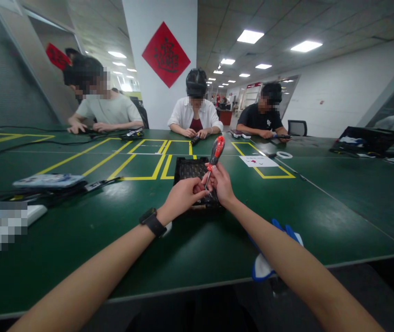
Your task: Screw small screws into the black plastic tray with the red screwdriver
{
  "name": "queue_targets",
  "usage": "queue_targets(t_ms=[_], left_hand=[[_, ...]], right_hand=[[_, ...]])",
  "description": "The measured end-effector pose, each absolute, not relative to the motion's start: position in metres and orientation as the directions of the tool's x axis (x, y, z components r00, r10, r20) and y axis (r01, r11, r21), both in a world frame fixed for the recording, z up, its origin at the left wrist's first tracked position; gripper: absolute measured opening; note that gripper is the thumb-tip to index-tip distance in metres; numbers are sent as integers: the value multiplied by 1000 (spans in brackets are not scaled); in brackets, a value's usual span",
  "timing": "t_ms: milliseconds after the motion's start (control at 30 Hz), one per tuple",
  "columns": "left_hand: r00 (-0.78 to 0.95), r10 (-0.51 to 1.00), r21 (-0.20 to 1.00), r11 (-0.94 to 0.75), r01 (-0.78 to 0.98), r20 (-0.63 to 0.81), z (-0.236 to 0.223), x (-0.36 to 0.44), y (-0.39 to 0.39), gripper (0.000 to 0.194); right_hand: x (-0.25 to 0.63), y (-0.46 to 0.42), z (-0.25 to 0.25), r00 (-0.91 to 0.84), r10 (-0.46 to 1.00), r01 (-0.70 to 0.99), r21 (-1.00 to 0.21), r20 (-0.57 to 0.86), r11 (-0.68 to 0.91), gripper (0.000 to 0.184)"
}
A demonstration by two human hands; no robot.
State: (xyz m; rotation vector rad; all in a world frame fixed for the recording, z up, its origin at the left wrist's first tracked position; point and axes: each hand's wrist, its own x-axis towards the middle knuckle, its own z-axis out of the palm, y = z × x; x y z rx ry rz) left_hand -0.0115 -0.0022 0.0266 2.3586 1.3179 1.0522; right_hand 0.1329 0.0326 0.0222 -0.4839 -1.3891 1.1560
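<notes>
Work seemed under way, not finished: the right grip [223, 185] was closed around a screwdriver [217, 151], handle up, over the black tray [191, 160] on the bench [197, 258]; the left grip [184, 192] was by the tool's tip, though its hold, like any completed part, could not be made out

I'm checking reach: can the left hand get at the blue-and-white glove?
Probably not easily: the right forearm crosses in front of the glove, and the left hand is by the screwdriver.

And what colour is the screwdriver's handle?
The screwdriver's handle is red and dark grey, as the head view, the only one, shows.
</notes>
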Motion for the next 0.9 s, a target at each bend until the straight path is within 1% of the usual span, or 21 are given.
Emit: queue_targets(t_ms=[100,200,400,500,633,800,900], left_hand=[[323,811,462,-554,692,488,30,-5,4,30],[329,803,448,-562,695,497,27,-3,9,26],[334,800,503,-581,639,499,19,-8,0,22],[288,796,544,-582,605,532,16,-9,-4,17],[247,833,603,-535,592,496,13,-10,-1,20],[312,814,574,-570,588,490,11,-12,2,18],[324,801,585,-592,554,504,12,-11,2,17]], right_hand=[[134,33,23,-182,840,-345,-833,511,432,31],[135,33,24,-157,836,-350,-821,525,450,29],[131,29,25,-186,828,-315,-830,529,460,31],[128,26,26,-143,822,-285,-818,551,499,30],[125,22,26,-89,810,-261,-798,580,543,28],[124,24,24,-130,812,-278,-807,568,520,28],[123,25,23,-121,813,-279,-806,569,522,29]])
